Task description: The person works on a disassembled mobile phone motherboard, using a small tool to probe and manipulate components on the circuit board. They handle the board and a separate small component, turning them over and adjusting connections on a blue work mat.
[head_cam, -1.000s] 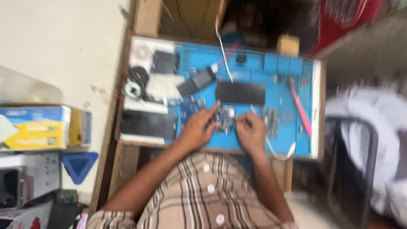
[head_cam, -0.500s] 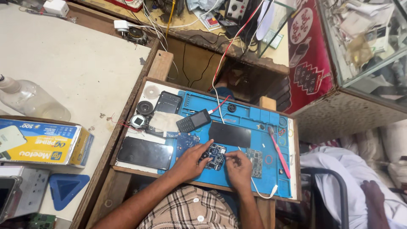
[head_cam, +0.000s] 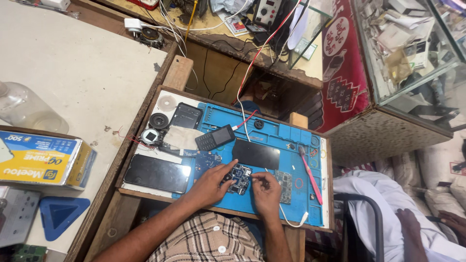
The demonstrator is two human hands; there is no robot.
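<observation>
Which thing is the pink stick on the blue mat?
Find the blue mat on the wooden tray. Near its right edge, away from both hands, lies the pink stick, long and thin. Everything near it is black, grey or blue, so its pink colour gives it away.

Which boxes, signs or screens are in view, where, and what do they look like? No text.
Carton: left on the pale counter, yellow and blue, oblong.
Sign: right, on the glass case's side, red with white marks.
Dark panel: on the blue mat, black, blank, above the hands.
Phone: mat's left edge, black slab, screen off.
Keypad phone: mat top, dark, small, tilted.
</observation>
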